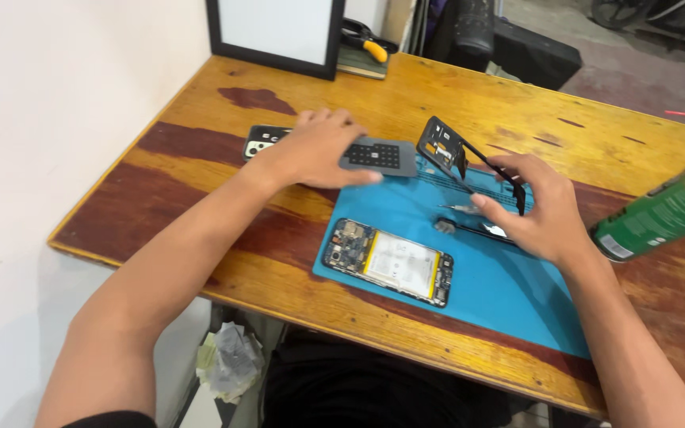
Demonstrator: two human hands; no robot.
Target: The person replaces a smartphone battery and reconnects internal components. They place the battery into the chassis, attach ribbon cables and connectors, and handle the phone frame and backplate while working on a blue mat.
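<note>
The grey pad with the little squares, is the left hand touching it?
Touching. The head view shows the left hand resting flat on the near-left end of the grey pad, with the fingertips lying over its edge on the blue mat.

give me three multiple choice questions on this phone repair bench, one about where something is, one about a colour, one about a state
1. Where does the opened phone lie?
A. on the mat's near left part
B. on the bare wood by the wall
C. in the right hand

2. What colour is the work mat?
A. red
B. blue
C. white

3. How is the black phone frame held?
A. flat on the mat, untouched
B. lifted and tilted in the right hand
C. pinned under the left hand

Answers:
1. A, the phone rests on the mat near its left front corner, insides facing up.
2. B, the mat is plain blue against the wooden table.
3. B, the right grip holds the frame off the mat at a slant, while the left hand rests on a grey pad.
</note>
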